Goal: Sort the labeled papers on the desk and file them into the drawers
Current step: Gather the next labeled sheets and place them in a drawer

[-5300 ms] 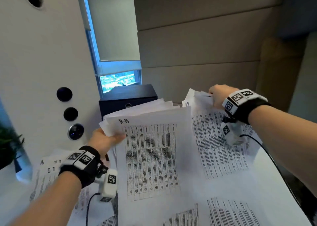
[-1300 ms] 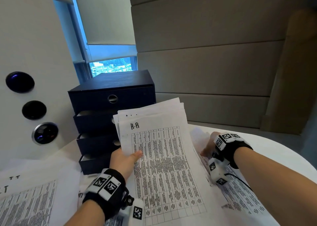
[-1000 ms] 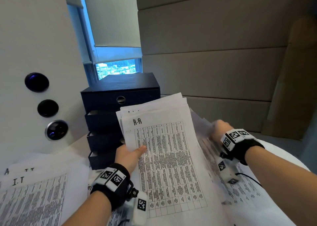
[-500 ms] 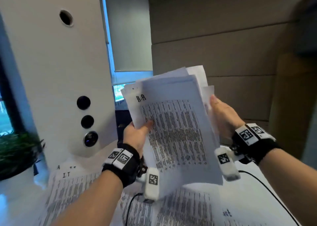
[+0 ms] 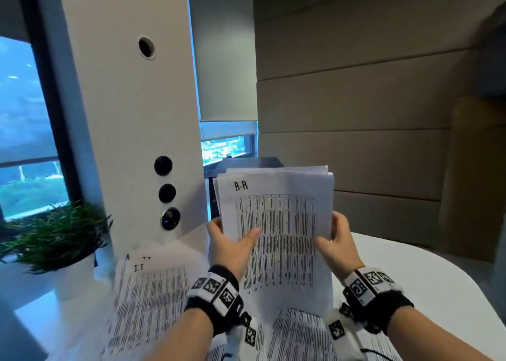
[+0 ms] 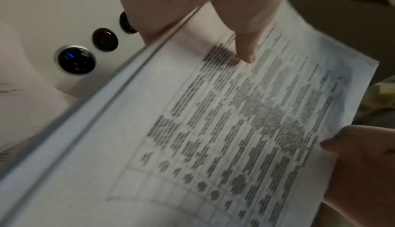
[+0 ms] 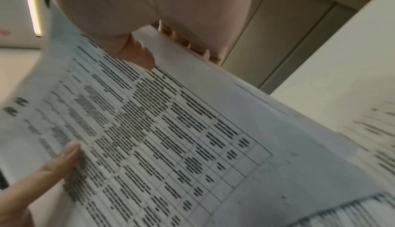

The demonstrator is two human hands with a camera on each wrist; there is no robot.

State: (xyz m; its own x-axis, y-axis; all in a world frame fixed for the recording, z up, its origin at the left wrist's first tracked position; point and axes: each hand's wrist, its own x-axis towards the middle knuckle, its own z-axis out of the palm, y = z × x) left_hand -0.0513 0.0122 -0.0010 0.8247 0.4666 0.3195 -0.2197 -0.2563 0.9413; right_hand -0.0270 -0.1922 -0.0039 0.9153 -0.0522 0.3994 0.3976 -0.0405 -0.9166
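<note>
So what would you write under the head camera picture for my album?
Both hands, left hand and right hand, hold a paper stack upright above the desk.

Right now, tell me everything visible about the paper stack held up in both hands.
The white paper stack is several printed sheets, its top edges slightly fanned. The front sheet carries a handwritten label, apparently "H-R", at its upper left above a dense black table. It is held nearly upright above the desk, in front of the dark drawer unit. The left hand grips its left edge, thumb across the front; the right hand grips the right edge the same way. Its bottom edge hangs over other printed sheets.
</note>
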